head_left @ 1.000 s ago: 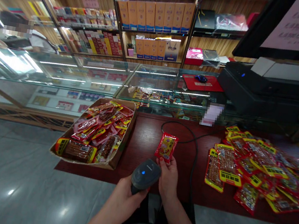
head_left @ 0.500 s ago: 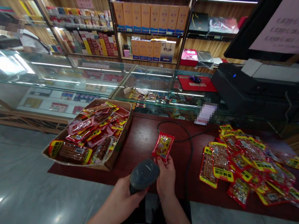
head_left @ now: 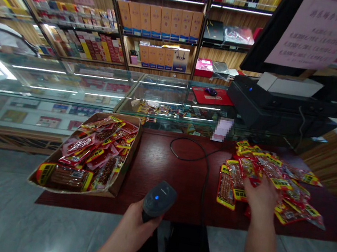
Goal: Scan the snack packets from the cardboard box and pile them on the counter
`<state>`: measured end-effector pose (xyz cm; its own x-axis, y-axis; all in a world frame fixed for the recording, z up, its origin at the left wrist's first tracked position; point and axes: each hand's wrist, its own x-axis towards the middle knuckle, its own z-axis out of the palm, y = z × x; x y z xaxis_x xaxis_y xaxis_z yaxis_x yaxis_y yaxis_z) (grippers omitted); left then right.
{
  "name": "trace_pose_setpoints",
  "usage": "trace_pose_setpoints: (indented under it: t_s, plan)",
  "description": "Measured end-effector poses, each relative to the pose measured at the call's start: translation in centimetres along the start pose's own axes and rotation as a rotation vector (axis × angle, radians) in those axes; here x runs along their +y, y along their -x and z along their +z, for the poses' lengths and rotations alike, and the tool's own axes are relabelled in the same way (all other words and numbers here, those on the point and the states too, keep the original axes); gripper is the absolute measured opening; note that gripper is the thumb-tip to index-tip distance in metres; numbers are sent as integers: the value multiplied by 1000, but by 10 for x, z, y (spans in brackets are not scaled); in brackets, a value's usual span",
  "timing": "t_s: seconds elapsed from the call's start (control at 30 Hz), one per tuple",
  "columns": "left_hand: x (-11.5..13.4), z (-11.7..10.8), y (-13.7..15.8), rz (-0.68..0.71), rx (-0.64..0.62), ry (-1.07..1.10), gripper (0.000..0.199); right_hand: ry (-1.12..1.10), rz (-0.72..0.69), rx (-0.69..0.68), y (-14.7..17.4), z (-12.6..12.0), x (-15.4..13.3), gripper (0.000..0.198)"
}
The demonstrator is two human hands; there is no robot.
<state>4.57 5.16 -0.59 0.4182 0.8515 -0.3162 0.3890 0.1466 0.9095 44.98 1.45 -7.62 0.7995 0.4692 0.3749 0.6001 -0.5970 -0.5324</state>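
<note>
My left hand (head_left: 137, 224) is wrapped round the handle of a dark barcode scanner (head_left: 161, 196), which shows a small blue light. The scanner's head hangs over the front edge of the dark red table. On the right, my right hand (head_left: 261, 199) reaches into a loose pile of snack packets (head_left: 292, 182) in red and yellow wrappers. Red wrapper of one snack packet (head_left: 248, 168) shows at my thumb and fingers; the fingertips are partly hidden. A cardboard box (head_left: 125, 175) full of similar packets stands at the left of the table.
A black cable (head_left: 205, 184) loops across the table (head_left: 153, 154). Behind are a glass counter (head_left: 163, 83), a pixelated phone-like object (head_left: 222, 129), a mouse (head_left: 210, 91) on a red mat and a monitor (head_left: 269, 35). Another person (head_left: 8, 37) is at the far left.
My right hand has moved from beside the scanner, where it held a small red packet, to the pile on the right. The scanner stays in my left hand and now shows a blue light.
</note>
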Motion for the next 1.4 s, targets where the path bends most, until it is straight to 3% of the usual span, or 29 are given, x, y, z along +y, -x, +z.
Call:
trace_pose_setpoints:
  t_s: [0.07,0.17,0.27,0.37,0.47,0.53,0.6,0.67,0.8,0.93,1.23,1.4]
  plan:
    - [0,-3,1,-11,14,17,15,90,-51,84,9,-5,-20,66]
    - [-3,-12,6,17,29,30,13,-139,-276,30,34,0,-85,51]
    - [-5,-23,15,148,28,35,14,-483,-630,-316,68,18,-183,34]
    - [-1,-34,27,289,31,53,15,-584,-974,-639,108,43,-286,31]
    - [5,-41,38,363,44,67,16,-388,-1245,-868,152,66,-361,39]
    - [5,-43,42,370,64,71,16,-155,-1265,-907,174,79,-389,63]
    - [0,-43,45,336,85,83,19,8,-1208,-894,187,90,-401,82]
    - [-10,-43,46,267,109,106,21,60,-1179,-893,188,99,-404,85]
    - [-27,-42,44,107,155,177,23,32,-1192,-931,174,109,-403,61]
    - [-26,-42,40,39,187,234,23,-26,-1146,-934,167,110,-394,30]
    - [-10,-34,44,55,189,226,18,-349,-1027,-1026,171,112,-377,26]
    - [-10,-37,47,59,210,231,21,-716,-706,-1025,157,113,-372,20]
